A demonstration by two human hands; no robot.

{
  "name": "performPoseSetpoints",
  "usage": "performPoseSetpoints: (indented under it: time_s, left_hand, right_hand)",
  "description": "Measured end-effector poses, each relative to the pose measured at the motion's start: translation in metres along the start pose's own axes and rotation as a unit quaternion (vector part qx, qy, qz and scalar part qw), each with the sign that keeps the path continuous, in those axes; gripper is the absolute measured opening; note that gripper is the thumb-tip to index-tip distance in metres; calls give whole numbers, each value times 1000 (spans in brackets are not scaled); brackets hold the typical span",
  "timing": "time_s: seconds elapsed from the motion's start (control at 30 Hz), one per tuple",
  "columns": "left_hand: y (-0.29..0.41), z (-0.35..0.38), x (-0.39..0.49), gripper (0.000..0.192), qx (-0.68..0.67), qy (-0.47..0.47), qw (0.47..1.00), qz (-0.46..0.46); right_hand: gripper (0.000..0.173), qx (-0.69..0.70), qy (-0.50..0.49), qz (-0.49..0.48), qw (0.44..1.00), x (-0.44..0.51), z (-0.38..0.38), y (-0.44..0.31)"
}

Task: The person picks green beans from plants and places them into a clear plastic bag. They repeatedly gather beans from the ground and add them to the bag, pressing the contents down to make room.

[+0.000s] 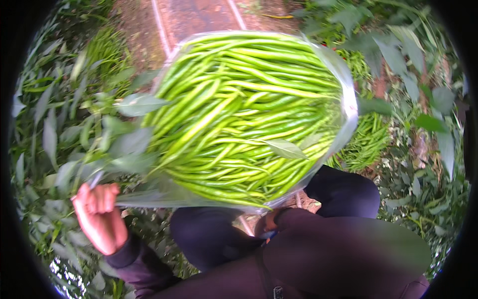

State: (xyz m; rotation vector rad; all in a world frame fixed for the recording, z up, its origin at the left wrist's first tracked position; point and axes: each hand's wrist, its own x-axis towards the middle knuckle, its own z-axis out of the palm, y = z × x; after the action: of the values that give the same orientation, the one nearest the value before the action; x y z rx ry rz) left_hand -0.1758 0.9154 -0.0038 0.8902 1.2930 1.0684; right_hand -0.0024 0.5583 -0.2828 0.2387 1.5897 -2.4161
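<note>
A large clear plastic bag [350,101] stands open in front of my knees, packed with long green chili peppers [242,119]. Most of the peppers lie roughly side by side, and a loose leaf [286,148] rests on top of them. Out to the left, the fingers of my left hand [99,215] are closed on a stretched edge of the bag. My right hand [271,221] is mostly hidden below the bag's near edge, between my knees; its fingers cannot be made out.
Leafy pepper plants [48,127] crowd both sides, and one blurred branch [130,145] overhangs the bag's left side. Heaps of green peppers lie on the ground at the right [366,144] and far left [106,52]. Two pale lines like rails [161,28] run along the soil path beyond the bag.
</note>
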Motion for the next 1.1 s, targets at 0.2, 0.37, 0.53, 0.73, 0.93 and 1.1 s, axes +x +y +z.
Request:
performPoseSetpoints:
  time_s: [0.2, 0.37, 0.53, 0.73, 0.93, 1.1]
  left_hand:
    - [-7, -22, 0, 47, -66, -101, 992, 26]
    - [-17, -31, 4, 44, -56, -125, 991, 2]
    - [-29, -31, -3, 42, -54, -84, 995, 31]
    - [-40, -31, -10, 38, -27, -47, 997, 52]
    - [-44, -55, -15, 33, 67, -39, 995, 65]
    - [-56, -75, -20, 65, 154, 99, 980, 79]
  right_hand:
    - [41, -123, 132, 136, 974, -4, -61, -5]
    - [38, -190, 248, 248, 917, -34, -57, -51]
    - [35, -288, 581, 107, 754, -90, -3, -101]
    - [28, -248, 733, -164, 612, -221, 84, -127]
    - [22, 124, 944, -118, 282, -294, 101, 22]
    - [77, 246, 960, 123, 60, -347, 75, 217]
